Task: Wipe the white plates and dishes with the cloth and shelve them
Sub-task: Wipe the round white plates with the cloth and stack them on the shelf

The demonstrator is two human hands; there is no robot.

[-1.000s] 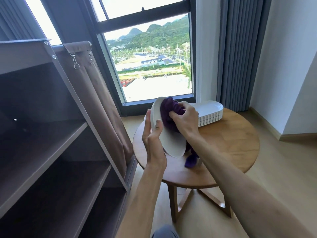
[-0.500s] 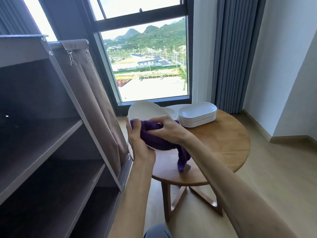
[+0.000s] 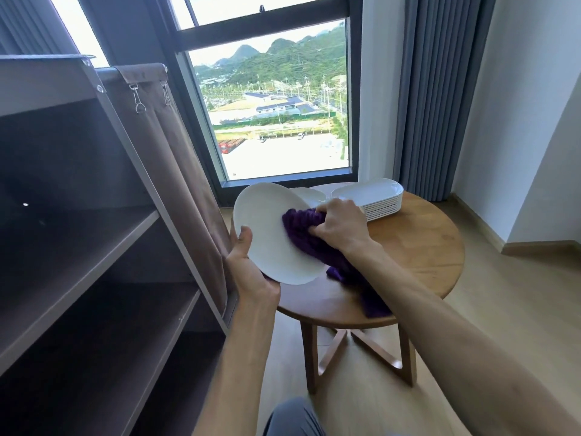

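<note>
A round white plate (image 3: pixel 264 228) is held tilted above the left edge of the wooden table (image 3: pixel 418 247). My left hand (image 3: pixel 248 265) grips its lower left rim, thumb on the face. My right hand (image 3: pixel 338 225) clutches a purple cloth (image 3: pixel 301 228) and presses it against the plate's right side; the cloth's tail hangs down under my forearm onto the table. A stack of white oblong dishes (image 3: pixel 374 196) stands at the table's far side, with another white plate (image 3: pixel 309 195) beside it, partly hidden by the held one.
A brown shelf unit (image 3: pixel 94 247) with open shelves stands at the left, its fabric cover (image 3: pixel 176 171) pulled aside next to the table. A window and grey curtain (image 3: pixel 434 89) are behind the table. Wooden floor lies to the right.
The plate has turned its face toward me and tipped up. My right hand with the cloth has moved from the plate's lower edge to its right side.
</note>
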